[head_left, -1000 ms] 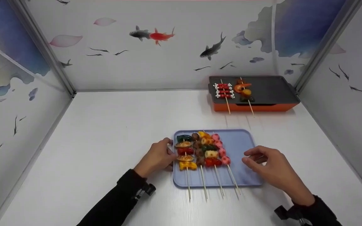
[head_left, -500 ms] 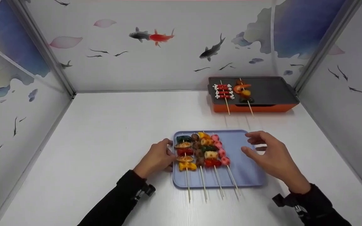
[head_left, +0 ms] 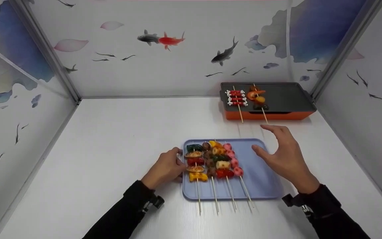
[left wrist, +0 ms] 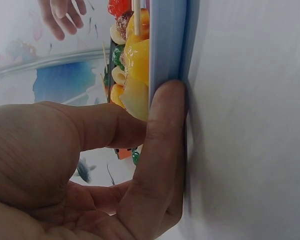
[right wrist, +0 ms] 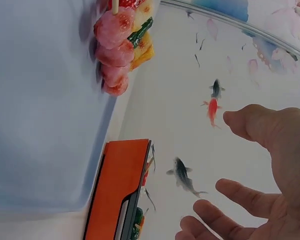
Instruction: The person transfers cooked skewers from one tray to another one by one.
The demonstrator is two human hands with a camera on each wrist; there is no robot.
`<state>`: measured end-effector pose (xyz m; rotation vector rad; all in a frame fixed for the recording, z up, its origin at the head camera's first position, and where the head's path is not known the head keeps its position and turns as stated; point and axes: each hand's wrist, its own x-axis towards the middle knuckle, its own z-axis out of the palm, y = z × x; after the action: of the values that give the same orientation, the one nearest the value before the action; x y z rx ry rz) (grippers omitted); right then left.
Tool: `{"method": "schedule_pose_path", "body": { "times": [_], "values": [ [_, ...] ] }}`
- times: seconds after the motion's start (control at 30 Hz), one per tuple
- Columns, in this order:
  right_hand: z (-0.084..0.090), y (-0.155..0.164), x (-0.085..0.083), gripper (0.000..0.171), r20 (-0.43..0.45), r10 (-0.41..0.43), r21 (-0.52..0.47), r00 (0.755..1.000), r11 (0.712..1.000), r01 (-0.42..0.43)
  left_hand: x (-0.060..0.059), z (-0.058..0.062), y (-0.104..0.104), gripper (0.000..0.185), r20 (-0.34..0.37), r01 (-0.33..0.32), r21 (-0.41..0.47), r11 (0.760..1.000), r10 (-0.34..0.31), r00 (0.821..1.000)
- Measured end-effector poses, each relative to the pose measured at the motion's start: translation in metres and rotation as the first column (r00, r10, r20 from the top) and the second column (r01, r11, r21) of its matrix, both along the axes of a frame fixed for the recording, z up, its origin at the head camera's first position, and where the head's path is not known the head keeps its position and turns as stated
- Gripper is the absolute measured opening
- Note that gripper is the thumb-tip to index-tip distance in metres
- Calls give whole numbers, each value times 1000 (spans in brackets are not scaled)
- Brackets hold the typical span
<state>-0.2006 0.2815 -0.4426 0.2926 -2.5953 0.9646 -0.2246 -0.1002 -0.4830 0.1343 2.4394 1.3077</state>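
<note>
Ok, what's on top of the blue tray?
Four skewers lie on the tray, toward its left, overhanging the near edge; the surface directly beneath them is covered.

Soft light spread evenly across white table point(head_left: 128, 132), seemingly from above! Faint shadow lay beside right sleeve point(head_left: 327, 209), toward front right corner; dim streaks ran below grill skewers point(head_left: 236, 98). Wrist views came in darker, greyer. Highlights glinted off yellow pieces point(left wrist: 138, 60), narrow shadow hugged tray point(left wrist: 166, 40) edge, and right hand point(right wrist: 270, 185) looked slightly soft.
</note>
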Motion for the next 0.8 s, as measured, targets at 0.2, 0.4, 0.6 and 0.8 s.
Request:
{"method": "schedule_pose_path", "body": {
  "times": [0.2, 0.4, 0.6, 0.8],
  "values": [
    [-10, -3, -16, 79, -33, -8, -9, 999, 1000, 8, 0, 1, -1, 61, 11, -2, 2, 1000, 2, 1000],
    [-18, -3, -33, 83, -50, -22, -18, 998, 1000, 21, 0, 1, -2, 62, 16, 1, 9, 1000, -1, 1000],
    [-22, -2, -49, 84, -62, -49, -19, 997, 999, 48, 0, 0, -2, 62, -11, 15, 0, 1000, -15, 1000],
    [-26, 0, -62, 83, -52, -66, -12, 996, 998, 66, 0, -2, -1, 61, -13, 16, 10, 1000, -16, 1000]
  ]
}}
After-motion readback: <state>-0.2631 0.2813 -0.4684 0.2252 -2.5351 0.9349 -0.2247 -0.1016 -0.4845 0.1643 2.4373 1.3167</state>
